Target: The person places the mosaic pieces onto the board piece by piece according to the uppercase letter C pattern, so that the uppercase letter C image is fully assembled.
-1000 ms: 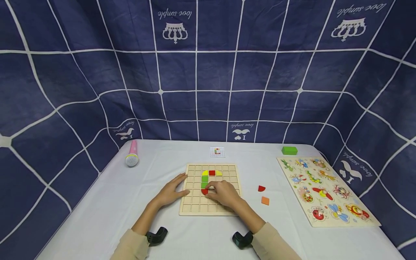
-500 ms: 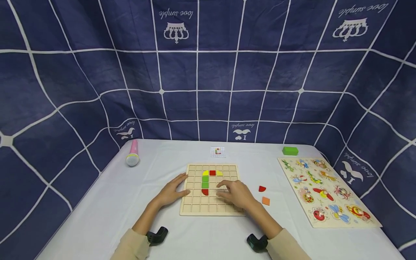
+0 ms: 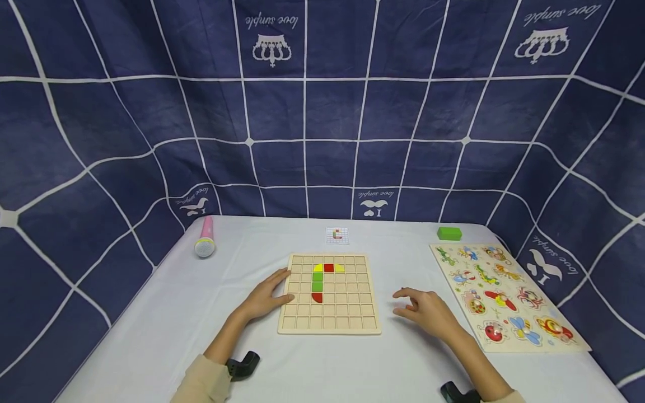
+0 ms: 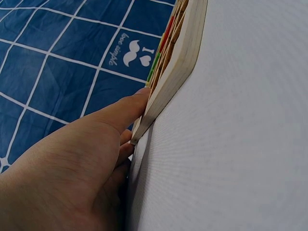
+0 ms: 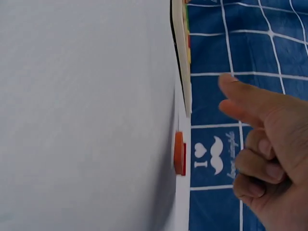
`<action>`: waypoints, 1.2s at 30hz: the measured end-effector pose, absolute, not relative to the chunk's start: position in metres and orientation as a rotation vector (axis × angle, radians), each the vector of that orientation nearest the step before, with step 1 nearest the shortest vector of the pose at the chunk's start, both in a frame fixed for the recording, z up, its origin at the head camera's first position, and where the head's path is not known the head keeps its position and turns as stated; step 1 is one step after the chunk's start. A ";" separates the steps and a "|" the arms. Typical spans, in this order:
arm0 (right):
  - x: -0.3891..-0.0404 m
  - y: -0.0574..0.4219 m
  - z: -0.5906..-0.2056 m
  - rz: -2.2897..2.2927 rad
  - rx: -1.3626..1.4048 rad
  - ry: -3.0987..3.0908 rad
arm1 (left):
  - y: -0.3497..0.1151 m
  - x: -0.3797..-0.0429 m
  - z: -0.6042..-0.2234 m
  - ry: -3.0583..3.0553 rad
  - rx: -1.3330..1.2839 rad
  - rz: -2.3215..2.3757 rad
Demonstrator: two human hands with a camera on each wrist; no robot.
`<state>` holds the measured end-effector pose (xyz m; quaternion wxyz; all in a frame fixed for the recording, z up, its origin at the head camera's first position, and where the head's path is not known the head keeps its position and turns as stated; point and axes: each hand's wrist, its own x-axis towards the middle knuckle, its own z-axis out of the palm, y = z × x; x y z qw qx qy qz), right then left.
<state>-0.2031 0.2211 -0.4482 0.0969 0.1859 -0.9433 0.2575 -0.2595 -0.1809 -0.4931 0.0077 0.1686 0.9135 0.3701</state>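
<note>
A wooden grid board [image 3: 347, 314] lies on the white table. In its cells sit a red square [image 3: 329, 268] between two yellow pieces [image 3: 318, 268], a green strip [image 3: 317, 281] below, and a red quarter-round piece [image 3: 317, 298]. My left hand [image 3: 262, 298] rests against the board's left edge, thumb at the top edge and fingers along the side. Right of the board, my right hand [image 3: 428, 313] hovers with thumb and index finger apart, other fingers curled, holding nothing. In the right wrist view, an orange piece [image 5: 179, 153] and a red piece [image 5: 185, 159] lie close by; the head view mostly hides them.
A small pattern card [image 3: 337, 235] lies behind the board. At the right are an insect picture puzzle board [image 3: 496, 299] and a green block [image 3: 449, 233]. A pink toy microphone [image 3: 205, 239] lies at the far left. A blue curtain [image 3: 332, 112] surrounds the table.
My right hand has let go of the red quarter-round piece on the board and moved right, over the loose pieces. My left hand has stayed at the board's edge.
</note>
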 end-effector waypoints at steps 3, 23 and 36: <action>-0.199 0.234 -0.451 0.740 0.507 -2.840 | -0.181 -0.259 -0.492 2.849 0.526 1.168; -0.206 0.234 -0.464 0.677 0.518 -2.873 | -0.181 -0.257 -0.491 2.844 0.505 1.168; -0.212 0.202 -0.455 0.562 0.546 -2.877 | -0.181 -0.257 -0.489 2.843 0.496 1.159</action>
